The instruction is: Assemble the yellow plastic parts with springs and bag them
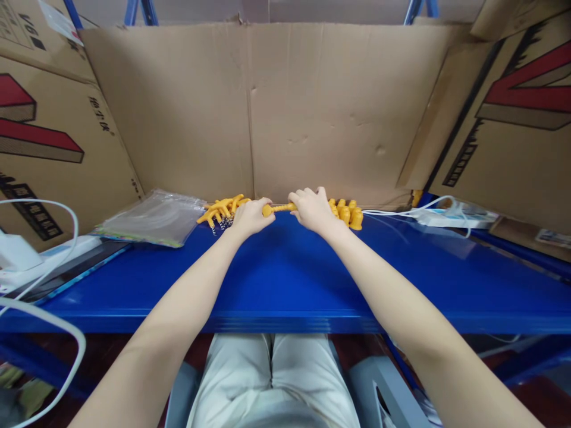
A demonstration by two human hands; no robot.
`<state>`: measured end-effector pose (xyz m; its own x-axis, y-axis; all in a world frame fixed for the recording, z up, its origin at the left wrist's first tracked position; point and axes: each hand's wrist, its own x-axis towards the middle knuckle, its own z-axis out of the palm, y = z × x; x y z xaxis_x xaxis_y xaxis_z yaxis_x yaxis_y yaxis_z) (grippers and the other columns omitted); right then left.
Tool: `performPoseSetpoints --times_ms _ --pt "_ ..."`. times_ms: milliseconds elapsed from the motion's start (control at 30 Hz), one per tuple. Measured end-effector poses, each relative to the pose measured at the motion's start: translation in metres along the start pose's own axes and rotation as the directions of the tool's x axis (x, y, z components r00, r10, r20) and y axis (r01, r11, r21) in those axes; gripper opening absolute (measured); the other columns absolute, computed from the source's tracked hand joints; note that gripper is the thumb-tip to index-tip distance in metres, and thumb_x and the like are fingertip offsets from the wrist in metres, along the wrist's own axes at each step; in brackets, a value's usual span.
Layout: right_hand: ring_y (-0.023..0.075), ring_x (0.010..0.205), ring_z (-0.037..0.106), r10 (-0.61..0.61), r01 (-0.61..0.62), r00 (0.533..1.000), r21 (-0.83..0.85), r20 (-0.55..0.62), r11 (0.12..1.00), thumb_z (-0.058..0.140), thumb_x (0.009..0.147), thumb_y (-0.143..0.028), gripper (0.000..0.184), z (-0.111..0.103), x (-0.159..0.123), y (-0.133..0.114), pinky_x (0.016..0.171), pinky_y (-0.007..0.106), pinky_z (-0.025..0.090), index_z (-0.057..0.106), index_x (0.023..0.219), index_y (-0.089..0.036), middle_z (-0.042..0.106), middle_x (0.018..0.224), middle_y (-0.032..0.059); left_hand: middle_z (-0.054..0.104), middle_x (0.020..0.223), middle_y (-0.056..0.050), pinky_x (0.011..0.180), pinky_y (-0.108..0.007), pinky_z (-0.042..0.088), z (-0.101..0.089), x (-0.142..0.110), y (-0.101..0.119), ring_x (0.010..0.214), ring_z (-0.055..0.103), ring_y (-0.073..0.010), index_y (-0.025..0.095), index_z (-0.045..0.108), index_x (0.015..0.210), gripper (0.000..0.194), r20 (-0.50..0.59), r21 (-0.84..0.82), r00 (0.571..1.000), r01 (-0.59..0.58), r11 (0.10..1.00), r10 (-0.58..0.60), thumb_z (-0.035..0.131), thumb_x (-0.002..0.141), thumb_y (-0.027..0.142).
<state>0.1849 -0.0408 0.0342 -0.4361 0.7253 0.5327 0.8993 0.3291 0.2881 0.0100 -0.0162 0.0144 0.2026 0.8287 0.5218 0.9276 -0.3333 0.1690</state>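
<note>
Between my two hands, near the back of the table, runs a yellow ribbed rod (281, 208) with a round knob at its left end. My left hand (253, 219) is closed at the knob, thumb and fingers against it. The curled fingers of my right hand (311, 209) close on the rod's other end, which they partly hide. Just left of my left hand lies a pile of yellow branching pieces (220, 209) with thin coiled metal ends, like corkscrews. Several rounded yellow pieces (348, 214) stand close together beside my right hand, which covers some of them.
A cardboard panel (330, 113) stands behind the blue table (285, 279), with printed boxes at both sides. Clear plastic bags (154, 217) lie at the left. White power strips (455, 219) with cables are at the right and far left (53, 255).
</note>
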Motion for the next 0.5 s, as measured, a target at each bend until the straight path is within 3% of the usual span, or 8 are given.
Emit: performPoseSetpoints --times_ms 133,300,400,500 --pt "0.0261 0.098 0.054 0.104 -0.104 0.993 0.004 -0.047 0.995 0.044 0.086 -0.006 0.027 -0.003 0.001 0.011 0.083 0.038 0.027 0.055 0.109 -0.015 0.065 0.104 0.0134 0.073 0.1 -0.005 0.086 -0.034 0.048 0.0 0.001 -0.005 0.097 0.065 -0.025 0.026 0.064 0.117 0.043 -0.02 0.027 0.998 0.061 0.998 -0.06 0.056 0.077 0.04" --pt "0.0278 0.097 0.053 0.338 -0.335 0.937 0.042 -0.09 0.941 0.048 0.087 -0.015 0.021 0.0 0.001 0.046 0.083 0.04 0.029 0.054 0.106 -0.012 0.065 0.099 0.014 0.073 0.097 -0.008 0.08 -0.034 0.049 0.005 0.009 -0.031 0.093 0.066 -0.0265 0.022 0.07 0.107 0.035 -0.105 0.028 0.982 0.16 0.987 -0.156 0.053 0.08 0.039" --pt "0.0304 0.103 0.051 0.467 -0.467 0.883 0.023 -0.034 0.884 0.051 0.087 -0.021 0.021 -0.003 -0.002 0.066 0.084 0.043 0.031 0.057 0.105 -0.01 0.065 0.097 0.0164 0.073 0.089 -0.009 0.077 -0.033 0.049 0.007 0.014 -0.045 0.087 0.066 -0.0256 0.019 0.071 0.099 0.03 -0.163 -0.037 0.958 0.233 0.972 -0.235 0.05 0.081 0.029" --pt "0.0296 0.103 0.055 0.589 -0.591 0.799 -0.018 0.121 0.806 0.057 0.084 -0.021 0.028 -0.004 -0.004 0.08 0.082 0.04 0.037 0.059 0.108 -0.009 0.065 0.1 0.0188 0.073 0.09 -0.008 0.078 -0.031 0.049 0.009 0.017 -0.056 0.087 0.066 -0.0232 0.016 0.07 0.103 0.034 -0.215 -0.146 0.929 0.274 0.951 -0.301 0.049 0.076 0.017"
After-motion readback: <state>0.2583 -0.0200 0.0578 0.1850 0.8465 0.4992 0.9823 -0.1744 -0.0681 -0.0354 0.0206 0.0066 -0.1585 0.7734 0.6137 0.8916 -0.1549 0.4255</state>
